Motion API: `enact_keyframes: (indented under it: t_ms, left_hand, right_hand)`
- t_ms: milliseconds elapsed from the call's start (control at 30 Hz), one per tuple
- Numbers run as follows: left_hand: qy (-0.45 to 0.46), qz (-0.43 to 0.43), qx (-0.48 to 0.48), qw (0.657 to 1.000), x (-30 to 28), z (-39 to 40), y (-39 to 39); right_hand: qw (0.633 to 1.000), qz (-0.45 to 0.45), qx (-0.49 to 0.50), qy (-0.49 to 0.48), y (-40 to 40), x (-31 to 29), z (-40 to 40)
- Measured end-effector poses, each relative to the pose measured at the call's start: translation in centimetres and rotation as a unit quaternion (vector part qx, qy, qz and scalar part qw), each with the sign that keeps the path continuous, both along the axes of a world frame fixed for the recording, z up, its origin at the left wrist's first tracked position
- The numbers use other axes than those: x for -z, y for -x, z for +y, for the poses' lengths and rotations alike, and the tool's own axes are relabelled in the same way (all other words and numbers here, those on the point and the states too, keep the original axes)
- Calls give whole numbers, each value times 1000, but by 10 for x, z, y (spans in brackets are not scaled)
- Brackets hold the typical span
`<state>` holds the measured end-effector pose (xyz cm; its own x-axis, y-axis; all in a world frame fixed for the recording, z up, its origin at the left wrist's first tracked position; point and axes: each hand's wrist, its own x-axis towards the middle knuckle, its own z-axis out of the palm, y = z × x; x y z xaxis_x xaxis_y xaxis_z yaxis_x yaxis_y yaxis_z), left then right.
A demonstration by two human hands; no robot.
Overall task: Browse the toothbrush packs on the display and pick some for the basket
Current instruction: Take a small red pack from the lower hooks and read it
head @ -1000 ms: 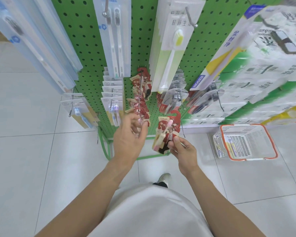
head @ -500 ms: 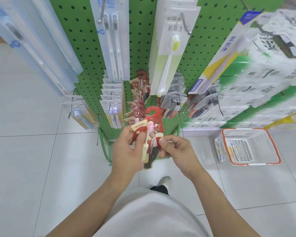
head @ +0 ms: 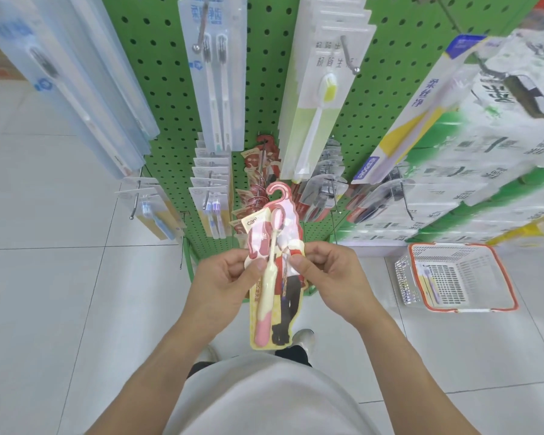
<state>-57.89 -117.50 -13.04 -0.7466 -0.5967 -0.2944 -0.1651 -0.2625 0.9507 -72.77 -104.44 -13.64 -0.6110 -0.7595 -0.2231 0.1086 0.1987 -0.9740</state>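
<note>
Head view | toothbrush pack (head: 275, 271) upright | pinched between left hand (head: 220, 284) and right hand (head: 333, 277) fingers (head: 299, 263)

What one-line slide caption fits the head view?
Both hands, left and right, hold a pink toothbrush pack before the green pegboard display, basket on the floor.

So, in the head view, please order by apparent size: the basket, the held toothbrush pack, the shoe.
1. basket
2. held toothbrush pack, nearer the camera, so this order is unsure
3. shoe, partly hidden
</note>
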Motion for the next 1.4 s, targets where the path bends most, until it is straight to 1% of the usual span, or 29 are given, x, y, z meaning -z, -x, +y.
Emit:
enact_keyframes:
  t_ms: [67, 133, 200, 267, 300, 367, 500, 667, 867, 1000, 1133, 1267, 1333, 1367, 1400]
  left_hand:
    - [-8, -9, -16, 1000, 1, 2, -1]
    - [-23, -13, 5, 1000, -1, 0, -3]
    - [-33, -25, 80, 996, -4, -5, -10]
    - [-11, -57, 161, 985, -3, -10, -17]
    - [4, -73, 184, 980, -3, -12, -20]
    - [14, -85, 184, 979, -1, -12, -23]
    - [-3, -68, 153, 986, 0, -10, -27]
    - [-45, -59, 212, 975, 4, -11, -34]
    - [-47, -50, 182, 981, 10, -9, -32]
    - [-57, -7, 176, 983, 10, -6, -31]
    - [-81, 29, 120, 989, 7, -2, -26]
    - [-133, 81, 61, 986, 7, -2, -23]
    - [-111, 80, 40, 990, 8, -2, -24]
    - [-90, 73, 32, 993, 7, -1, -23]
    - [-63, 62, 24, 996, 7, 0, -23]
  right_hand:
    - [1000, 1, -9, -1, -2, 1, 0]
    - [1000, 5, -5, -6, -2, 1, 1]
    - [1000, 4, 9, -9, -2, -1, 1]
    - [999, -22, 38, 2, -4, -2, -1]
    - [998, -38, 53, 8, -4, -3, -1]
    - [997, -56, 58, 17, -5, -6, -2]
    - [995, -87, 21, 50, -4, -13, -4]
    - [995, -82, 43, 45, -2, -15, -7]
    - [994, -89, 60, 26, 2, -12, -6]
    - [995, -75, 62, 5, 5, -12, -3]
    - [996, -71, 62, -6, 3, -9, -1]
    - [996, -69, 43, -25, -6, -7, -2]
    - [996, -67, 56, -32, -11, -5, -2]
    - [995, -45, 73, -41, -13, -3, -2]
    - [994, -3, 96, -54, -13, 0, -2]
